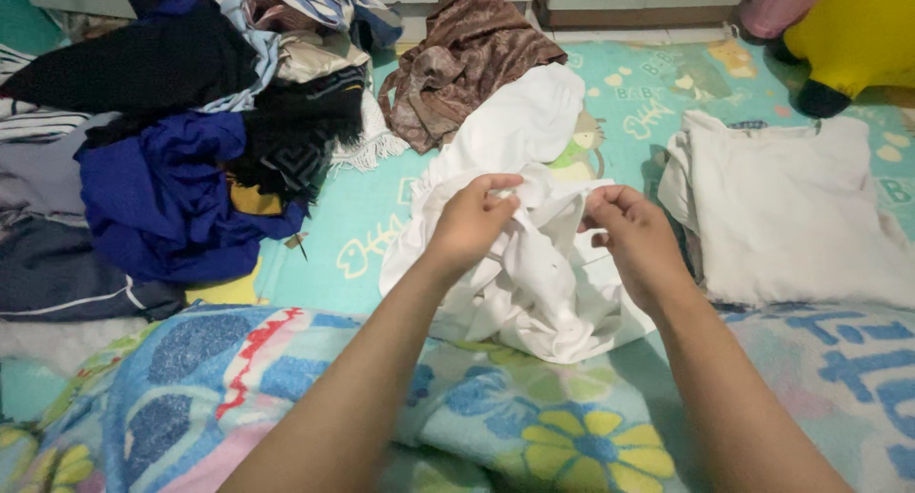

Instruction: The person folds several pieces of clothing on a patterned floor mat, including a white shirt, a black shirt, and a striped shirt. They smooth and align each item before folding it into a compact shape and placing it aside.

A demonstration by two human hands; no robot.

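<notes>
Two hands work over a teal play mat (353, 236) with cartoon prints, a flowered blanket (286, 398) across the near edge. The left hand (474, 221) and right hand (634, 236) each pinch folds of a crumpled white shirt (534, 283) lying mid-mat. A folded white garment (791, 207) lies right, a dark clothes pile (172, 140) left. A yellow toy (858, 36) is cut off at the corner.

White garment (534, 283), blue floral blanket (534, 426)
</notes>
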